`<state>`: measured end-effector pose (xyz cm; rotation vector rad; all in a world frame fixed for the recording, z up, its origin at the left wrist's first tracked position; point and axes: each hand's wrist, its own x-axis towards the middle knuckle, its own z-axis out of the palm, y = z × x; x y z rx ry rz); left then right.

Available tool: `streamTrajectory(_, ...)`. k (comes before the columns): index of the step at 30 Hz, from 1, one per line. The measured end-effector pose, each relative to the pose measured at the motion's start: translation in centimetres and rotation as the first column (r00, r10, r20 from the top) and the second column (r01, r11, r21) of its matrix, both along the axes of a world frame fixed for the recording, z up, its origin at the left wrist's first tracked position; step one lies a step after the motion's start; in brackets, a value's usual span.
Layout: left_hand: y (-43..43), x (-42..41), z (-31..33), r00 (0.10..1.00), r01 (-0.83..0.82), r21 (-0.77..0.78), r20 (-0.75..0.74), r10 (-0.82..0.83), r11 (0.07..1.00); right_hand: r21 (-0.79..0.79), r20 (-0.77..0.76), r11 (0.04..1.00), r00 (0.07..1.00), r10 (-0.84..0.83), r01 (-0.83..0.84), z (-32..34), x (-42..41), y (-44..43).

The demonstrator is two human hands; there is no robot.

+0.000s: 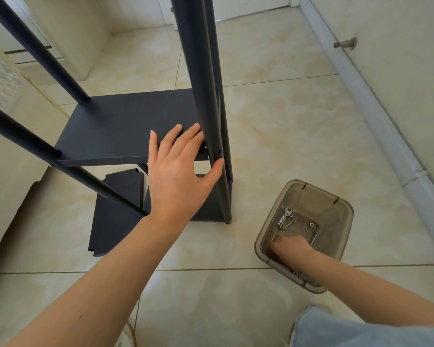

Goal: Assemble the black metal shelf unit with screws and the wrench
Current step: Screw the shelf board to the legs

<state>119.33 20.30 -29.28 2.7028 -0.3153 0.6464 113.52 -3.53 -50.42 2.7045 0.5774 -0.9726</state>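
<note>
Presses left hand (178, 169) flat, fingers straight, on black shelf panel (125, 121) at centre frame, thumb against post (206, 96). Digs right hand (290, 244) into bin (336, 221), lower right, near screws (285, 224) and wrench (287, 211); grip impossible to tell. Risks seemingly unbolted panel slipping if pressure eases.

Glossy cream marble-pattern floor (286, 121) tiles with thin dark grout lines fill most of the view. A white baseboard (376, 113) runs along the pale right-hand wall (398, 33), where a small metal door stop (346, 43) sticks out. A translucent smoky-brown plastic bin (342, 231) stands on the floor at lower right, and a white cabinet (68, 33) stands at upper left.
</note>
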Motion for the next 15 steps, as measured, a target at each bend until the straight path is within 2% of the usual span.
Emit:
streamTrajectory(5, 0.0, -0.1, 0.0, 1.000, 0.000, 0.010, 0.018, 0.000, 1.000, -0.008, 0.034, 0.999, 0.999, -0.042, 0.042, 1.1, 0.2, -0.5)
streamTrajectory(9, -0.3, -0.2, 0.1, 0.999, -0.019, 0.041, 0.043, 0.017, 0.999, 0.117, 0.035, 0.969, 0.974, -0.223, 0.217, 3.2, 0.9, -1.4)
streamTrajectory(11, -0.4, -0.2, 0.2, 0.999, -0.025, 0.048, 0.033, 0.024, 0.999, 0.228, -0.005, 0.916, 0.941, -0.337, 0.329, 4.7, 1.3, -1.9)
streamTrajectory(15, -0.6, -0.4, 0.5, 1.000, -0.028, 0.039, -0.009, 0.029, 0.999, 0.482, -0.090, 0.716, 0.841, -0.533, 0.505, 8.9, 1.7, -2.3)
